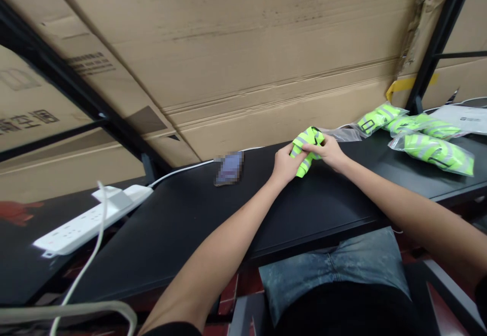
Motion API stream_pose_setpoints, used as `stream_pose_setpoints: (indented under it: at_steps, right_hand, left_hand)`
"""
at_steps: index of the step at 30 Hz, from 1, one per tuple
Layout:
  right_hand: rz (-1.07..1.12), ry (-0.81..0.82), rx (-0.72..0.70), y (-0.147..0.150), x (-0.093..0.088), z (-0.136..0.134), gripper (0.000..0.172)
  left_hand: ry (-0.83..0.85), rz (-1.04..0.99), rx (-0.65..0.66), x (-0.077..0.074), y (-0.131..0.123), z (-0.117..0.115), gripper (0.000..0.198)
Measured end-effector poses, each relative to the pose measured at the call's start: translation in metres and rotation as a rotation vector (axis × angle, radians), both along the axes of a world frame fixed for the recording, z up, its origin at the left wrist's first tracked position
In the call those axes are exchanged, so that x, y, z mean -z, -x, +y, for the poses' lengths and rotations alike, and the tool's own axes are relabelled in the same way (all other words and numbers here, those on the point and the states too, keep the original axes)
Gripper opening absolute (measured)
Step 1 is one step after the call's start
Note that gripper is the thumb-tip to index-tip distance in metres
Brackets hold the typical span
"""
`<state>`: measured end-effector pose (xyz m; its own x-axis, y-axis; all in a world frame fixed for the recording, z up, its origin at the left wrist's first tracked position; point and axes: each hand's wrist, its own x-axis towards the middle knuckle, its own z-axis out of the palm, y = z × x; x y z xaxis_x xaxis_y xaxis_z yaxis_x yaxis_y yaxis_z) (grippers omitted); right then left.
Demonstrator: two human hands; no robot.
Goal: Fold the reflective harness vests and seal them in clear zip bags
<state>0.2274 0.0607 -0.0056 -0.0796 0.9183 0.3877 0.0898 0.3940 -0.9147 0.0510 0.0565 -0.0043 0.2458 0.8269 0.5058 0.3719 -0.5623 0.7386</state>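
1. On my feed, the left hand (284,166) is closed around the lower end of a folded neon hi-vis vest (310,137)
2. The right hand (327,152) grips its upper folds, so the vest sits between both hands, over the black bench (198,209)
3. Further right lie bagged hi-vis vests (436,152); left of the hands, a blurred phone (229,169)

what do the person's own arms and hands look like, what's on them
The left hand and right hand are bare, with no gloves, and no watch or bracelet shows at either wrist. The left forearm and right forearm are slim and uncovered. Black sleeves appear only at the picture's edge.
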Motion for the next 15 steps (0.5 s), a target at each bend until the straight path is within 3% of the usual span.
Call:
stream_pose_setpoints:
  at_steps: [3,8,12,15]
  right_hand:
    - [0.139,-0.023,0.106,0.018,0.0,0.001,0.048]
    - [0.123,-0.054,0.408,0.019,0.002,0.011,0.047]
    - [0.081,0.048,0.52,0.026,0.01,0.017,0.045]
    - [0.222,0.237,0.573,0.042,0.011,0.017,0.054]
  left_hand:
    - [0.1,-0.234,-0.083,0.006,-0.012,0.002,0.032]
    - [0.27,-0.515,-0.106,0.012,-0.023,0.004,0.032]
    - [0.237,-0.462,-0.185,0.013,-0.028,0.001,0.03]
    - [0.178,-0.405,-0.236,0.011,-0.035,-0.005,0.027]
